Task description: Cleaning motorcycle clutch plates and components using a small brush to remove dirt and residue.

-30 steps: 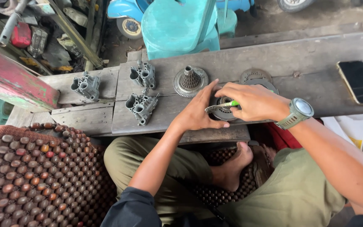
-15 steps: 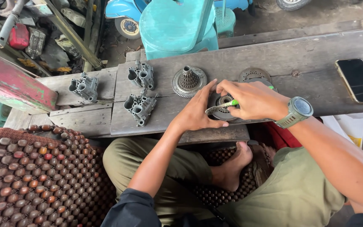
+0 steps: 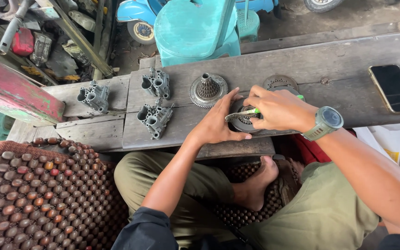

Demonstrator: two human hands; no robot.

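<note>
My left hand (image 3: pixel 218 121) lies flat on a round metal clutch-like part (image 3: pixel 244 122) on the wooden bench (image 3: pixel 339 69), steadying its left edge. My right hand (image 3: pixel 278 109), with a grey watch on the wrist, grips a green-handled tool (image 3: pixel 248 112) whose metal tip reaches over the round part. A geared hub on a disc (image 3: pixel 208 89) stands just left of my hands. A flat toothed plate (image 3: pixel 279 83) lies behind my right hand, partly hidden.
Three grey cast metal housings (image 3: pixel 155 120), (image 3: pixel 156 83), (image 3: pixel 93 96) lie on the bench's left. A black phone (image 3: pixel 396 88) rests at the right. A teal stool (image 3: pixel 193 30) stands behind. A beaded wooden mat (image 3: pixel 33 194) covers the seat at left.
Both hands stay on the round part. The view has shifted slightly; the tool's tip has barely moved.
</note>
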